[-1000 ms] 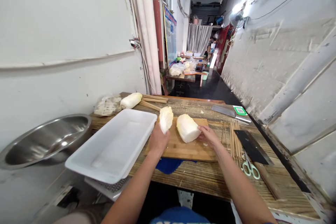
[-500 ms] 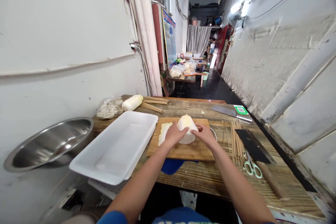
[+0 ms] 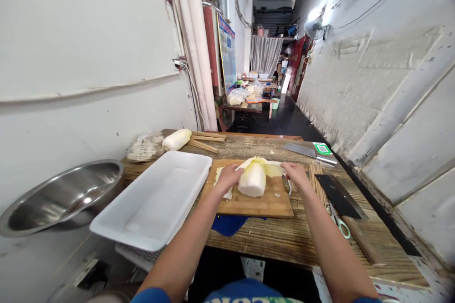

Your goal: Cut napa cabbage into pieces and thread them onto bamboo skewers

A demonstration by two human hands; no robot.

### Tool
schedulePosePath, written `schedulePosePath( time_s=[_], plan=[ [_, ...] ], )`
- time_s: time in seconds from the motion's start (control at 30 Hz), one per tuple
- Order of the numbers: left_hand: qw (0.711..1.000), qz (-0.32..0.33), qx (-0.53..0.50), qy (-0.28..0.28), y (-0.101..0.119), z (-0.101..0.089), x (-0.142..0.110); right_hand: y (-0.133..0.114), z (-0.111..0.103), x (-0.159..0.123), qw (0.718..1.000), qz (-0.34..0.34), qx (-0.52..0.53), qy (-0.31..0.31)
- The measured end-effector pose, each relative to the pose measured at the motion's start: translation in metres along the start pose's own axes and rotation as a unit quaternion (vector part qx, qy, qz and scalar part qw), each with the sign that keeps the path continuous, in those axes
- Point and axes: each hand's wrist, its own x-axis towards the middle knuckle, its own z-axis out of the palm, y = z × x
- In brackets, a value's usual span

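The cabbage (image 3: 252,183) lies on the cutting board (image 3: 256,208), its pale end facing the person, while the left hand (image 3: 228,177) and right hand (image 3: 296,175) pinch opposite edges of a spread yellowish leaf (image 3: 273,169) at its far end. Left of the board sits the white tray (image 3: 165,194); to its right lies the black-bladed cleaver (image 3: 337,195).

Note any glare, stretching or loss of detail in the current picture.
Head view: the light beside the fan is blown out; head view: a glint shows in the metal bowl, which looks stretched near the left edge; head view: the cabbage reads fairly clearly, but the far table lacks fine detail.
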Motion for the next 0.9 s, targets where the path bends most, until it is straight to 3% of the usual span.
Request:
schedulePosePath(
  time_s=[0.17, 0.43, 0.57, 0.63, 0.7, 0.8, 0.9],
  plan=[
    [0.998, 0.035, 0.054, 0.021, 0.017, -0.008, -0.004, 0.003, -0.021, -0.007, 0.998, 0.001, -0.012, 0.059],
    [0.984, 0.061, 0.147, 0.080, 0.051, -0.038, 0.012, -0.038, -0.061, -0.001, 0.983, -0.013, -0.096, 0.159],
    [0.953, 0.053, 0.256, 0.155, 0.043, -0.036, 0.002, -0.055, -0.063, 0.004, 0.971, -0.095, -0.064, 0.211],
    [0.925, 0.027, 0.340, 0.166, 0.029, -0.022, -0.011, -0.064, -0.046, 0.001, 0.962, -0.162, -0.067, 0.211],
    [0.913, -0.010, 0.383, 0.138, 0.012, -0.004, -0.027, -0.071, -0.015, -0.008, 0.954, -0.222, -0.083, 0.183],
    [0.913, -0.015, 0.398, 0.089, -0.013, 0.016, -0.050, -0.074, 0.046, -0.029, 0.944, -0.284, -0.129, 0.111],
    [0.910, 0.012, 0.402, 0.097, -0.030, 0.020, -0.069, -0.070, 0.094, -0.053, 0.927, -0.301, -0.225, -0.005]
  ],
)
